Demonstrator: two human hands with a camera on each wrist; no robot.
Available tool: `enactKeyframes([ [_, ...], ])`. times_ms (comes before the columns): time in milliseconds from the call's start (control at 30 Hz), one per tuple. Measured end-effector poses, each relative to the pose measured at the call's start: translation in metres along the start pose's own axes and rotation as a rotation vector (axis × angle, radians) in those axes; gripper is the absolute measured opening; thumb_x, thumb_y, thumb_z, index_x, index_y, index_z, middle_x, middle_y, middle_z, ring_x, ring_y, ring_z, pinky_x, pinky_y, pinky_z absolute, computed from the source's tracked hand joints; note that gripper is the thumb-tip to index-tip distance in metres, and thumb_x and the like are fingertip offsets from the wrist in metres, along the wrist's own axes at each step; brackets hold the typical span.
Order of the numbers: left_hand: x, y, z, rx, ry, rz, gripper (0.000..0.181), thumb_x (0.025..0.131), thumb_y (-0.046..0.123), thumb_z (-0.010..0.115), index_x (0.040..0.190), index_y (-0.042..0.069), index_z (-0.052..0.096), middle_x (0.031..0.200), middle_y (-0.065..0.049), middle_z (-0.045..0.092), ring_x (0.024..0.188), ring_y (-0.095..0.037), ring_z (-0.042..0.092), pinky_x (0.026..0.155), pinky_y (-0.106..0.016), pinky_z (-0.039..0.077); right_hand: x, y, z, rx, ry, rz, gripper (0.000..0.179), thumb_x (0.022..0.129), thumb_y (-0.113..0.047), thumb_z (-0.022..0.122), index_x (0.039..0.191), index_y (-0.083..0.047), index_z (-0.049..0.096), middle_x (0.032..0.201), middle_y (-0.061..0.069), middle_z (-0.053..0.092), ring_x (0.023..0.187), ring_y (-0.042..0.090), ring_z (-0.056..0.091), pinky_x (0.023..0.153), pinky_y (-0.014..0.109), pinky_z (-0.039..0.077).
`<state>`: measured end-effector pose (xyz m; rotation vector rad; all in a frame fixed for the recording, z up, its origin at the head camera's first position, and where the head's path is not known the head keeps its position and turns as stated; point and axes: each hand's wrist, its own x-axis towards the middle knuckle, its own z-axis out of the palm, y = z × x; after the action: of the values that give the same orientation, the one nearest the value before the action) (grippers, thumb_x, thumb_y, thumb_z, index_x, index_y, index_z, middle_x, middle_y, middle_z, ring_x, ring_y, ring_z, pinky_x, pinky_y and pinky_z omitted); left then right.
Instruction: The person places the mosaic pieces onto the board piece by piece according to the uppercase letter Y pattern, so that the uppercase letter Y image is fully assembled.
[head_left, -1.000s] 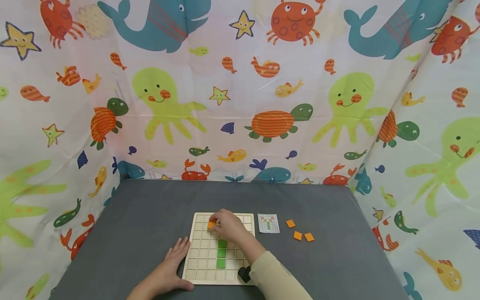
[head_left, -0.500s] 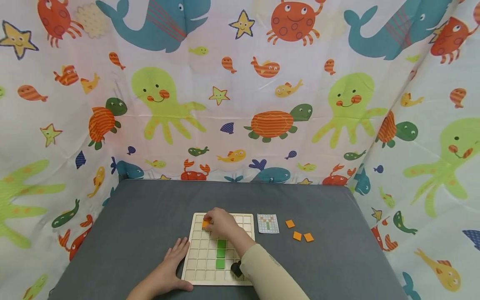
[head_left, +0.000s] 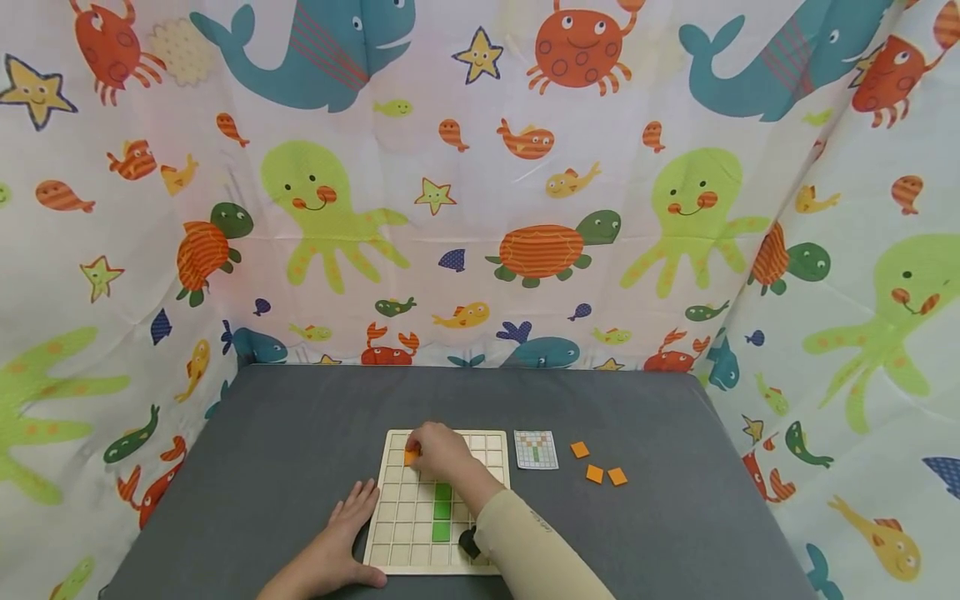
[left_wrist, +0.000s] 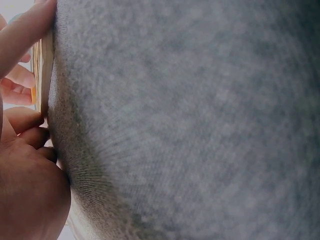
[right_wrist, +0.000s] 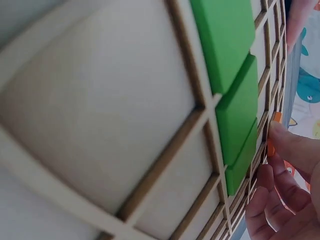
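A pale wooden grid board (head_left: 381, 533) lies on the dark grey table, with green tiles (head_left: 441, 531) in one column of its cells. Over its far left part, my right hand (head_left: 442, 457) pinches an orange square tile (head_left: 409, 457) between thumb and fingers. The right wrist view shows that orange tile (right_wrist: 271, 146) edge-on at the grid; whether it sits fully in a cell cannot be told. My left hand (head_left: 336, 540) rests against the board's left side, fingers extended and thumb by the near left corner. In the left wrist view its thumb (left_wrist: 25, 37) touches the board's edge.
Just right of the board lies a small printed grid card (head_left: 536, 461) with a coloured pattern. Beyond it are three loose orange tiles (head_left: 594, 474) on the table (head_left: 675, 533). A curtain (head_left: 480, 275) printed with sea animals hangs behind and at both sides.
My right hand has shifted a little to the left over the board with the orange tile, then stays nearly in place. My left hand keeps its position at the board's edge.
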<state>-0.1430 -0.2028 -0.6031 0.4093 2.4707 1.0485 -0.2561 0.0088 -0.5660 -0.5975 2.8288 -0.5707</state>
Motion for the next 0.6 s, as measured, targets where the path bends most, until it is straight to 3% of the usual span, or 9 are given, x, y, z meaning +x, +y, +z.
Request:
enactKeyframes([
  [200,-0.0005,0.0019,0.0002,-0.007,-0.005,-0.004,0.135,0.058,0.044,0.095,0.160,-0.001,0.020,0.168,-0.024,0.010,0.154,-0.046,-0.003,0.116,-0.073,0.002,-0.0014,0.0006,0.0020,-0.008,0.025,0.031,0.020,0.085,-0.026,0.082,0.104,-0.025,0.078,0.098,-0.008,0.067,0.096,0.013,0.063,0.076,0.032,0.054],
  [367,-0.0008,0.0030,-0.0004,-0.005,-0.011,-0.006,0.134,0.059,0.044,0.095,0.160,0.000,0.019,0.168,-0.024,0.010,0.154,-0.046,-0.003,0.116,-0.073,0.003,-0.0024,-0.0003,0.0012,-0.014,0.014,0.047,0.021,0.086,-0.025,0.081,0.107,-0.025,0.080,0.104,-0.007,0.070,0.105,0.016,0.065,0.086,0.035,0.056],
  [467,-0.0008,0.0032,-0.0014,-0.006,-0.011,-0.010,0.134,0.058,0.043,0.095,0.160,0.000,0.020,0.168,-0.024,0.010,0.154,-0.046,-0.002,0.116,-0.072,0.003,-0.0033,-0.0027,-0.0009,-0.053,-0.003,0.033,0.023,0.087,-0.024,0.081,0.109,-0.026,0.080,0.107,-0.007,0.070,0.108,0.017,0.065,0.091,0.035,0.056],
  [600,-0.0005,0.0017,-0.0021,-0.002,-0.014,-0.020,0.134,0.058,0.044,0.095,0.160,0.000,0.020,0.168,-0.024,0.010,0.154,-0.046,-0.002,0.117,-0.072,0.003,-0.0043,-0.0056,-0.0038,-0.147,-0.006,-0.016,0.025,0.087,-0.026,0.081,0.112,-0.027,0.080,0.106,-0.006,0.069,0.104,0.014,0.066,0.088,0.032,0.056],
])
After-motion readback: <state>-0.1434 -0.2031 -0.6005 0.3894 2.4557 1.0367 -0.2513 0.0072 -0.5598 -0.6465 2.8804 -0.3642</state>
